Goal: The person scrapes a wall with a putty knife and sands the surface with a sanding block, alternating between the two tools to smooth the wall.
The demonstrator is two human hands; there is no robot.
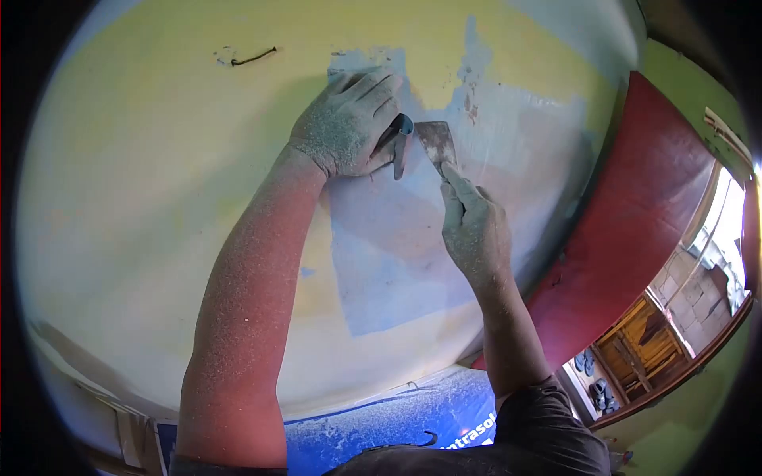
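Note:
My left hand (pixel 349 123), coated in pale dust, lies against the painted wall (pixel 198 151) with its fingers closed on a folded piece of sandpaper (pixel 402 141). One curled end of the sandpaper sticks out on the thumb side. In my right hand (pixel 475 222) is a putty knife (pixel 436 143), gripped with a finger along the blade. Its flat, stained blade points up and left, close beside the sandpaper. Behind both hands runs a light blue patch (pixel 389 278) on the yellowish wall. Dust also covers the left forearm.
A bent nail (pixel 254 57) juts from the wall at upper left. To the right hangs a dark red panel (pixel 627 190), with a doorway and a wooden door (pixel 643 349) beyond it. Shoes (pixel 602 395) sit near the doorway. Below, a blue banner (pixel 381 420) is sprinkled with dust.

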